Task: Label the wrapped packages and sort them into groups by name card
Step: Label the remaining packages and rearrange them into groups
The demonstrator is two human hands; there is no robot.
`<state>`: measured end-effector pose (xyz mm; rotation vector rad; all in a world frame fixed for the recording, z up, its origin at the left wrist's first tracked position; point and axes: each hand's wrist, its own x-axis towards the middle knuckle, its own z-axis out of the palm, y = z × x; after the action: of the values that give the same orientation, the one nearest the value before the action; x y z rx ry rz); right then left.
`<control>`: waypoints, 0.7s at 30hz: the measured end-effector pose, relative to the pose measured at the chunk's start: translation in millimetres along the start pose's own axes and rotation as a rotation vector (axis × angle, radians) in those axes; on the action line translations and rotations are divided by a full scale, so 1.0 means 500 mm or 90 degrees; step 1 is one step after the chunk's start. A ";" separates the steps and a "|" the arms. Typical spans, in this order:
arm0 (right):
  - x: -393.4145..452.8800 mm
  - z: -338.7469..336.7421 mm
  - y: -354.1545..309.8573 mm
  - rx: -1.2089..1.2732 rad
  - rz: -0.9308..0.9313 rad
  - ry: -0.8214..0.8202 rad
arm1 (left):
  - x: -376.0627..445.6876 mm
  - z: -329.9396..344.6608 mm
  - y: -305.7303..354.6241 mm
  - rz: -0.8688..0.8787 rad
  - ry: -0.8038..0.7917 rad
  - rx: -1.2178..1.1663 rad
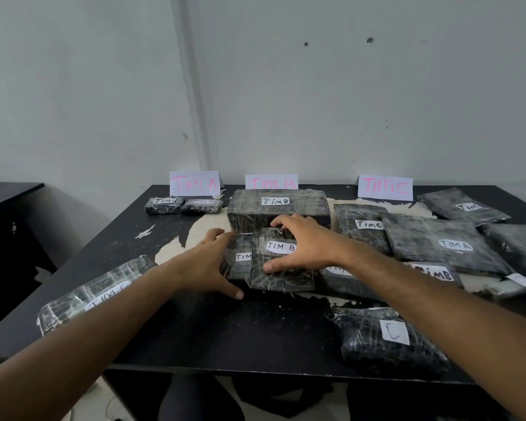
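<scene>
Now both hands, left hand (pixel 208 262) and right hand (pixel 301 244), grip TIM B package (pixel 281 268)

A single wide-angle, head-worn camera looks forward and down across a black bench (pixel 213 335) from its near edge, toward the white wall (pixel 316 86) behind. Both forearms reach in from the bottom corners, close to the lens. Three name cards (pixel 271 182) stand along the far edge, the wall filling the upper half.
</scene>
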<state>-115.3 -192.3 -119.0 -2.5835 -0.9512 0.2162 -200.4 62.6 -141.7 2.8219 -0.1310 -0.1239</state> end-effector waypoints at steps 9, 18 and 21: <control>0.040 0.027 -0.075 -0.001 -0.105 0.026 | -0.017 -0.047 0.003 -0.002 -0.147 -0.047; 0.029 0.017 -0.052 -0.008 -0.061 0.117 | -0.029 -0.047 0.022 -0.020 -0.122 -0.062; 0.000 0.025 -0.006 -0.060 -0.012 0.085 | -0.030 -0.054 0.006 -0.028 -0.129 -0.053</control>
<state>-120.4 -186.7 -129.1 -2.6346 -0.9575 -0.0062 -212.8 69.7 -114.1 2.7245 -0.1058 -0.4155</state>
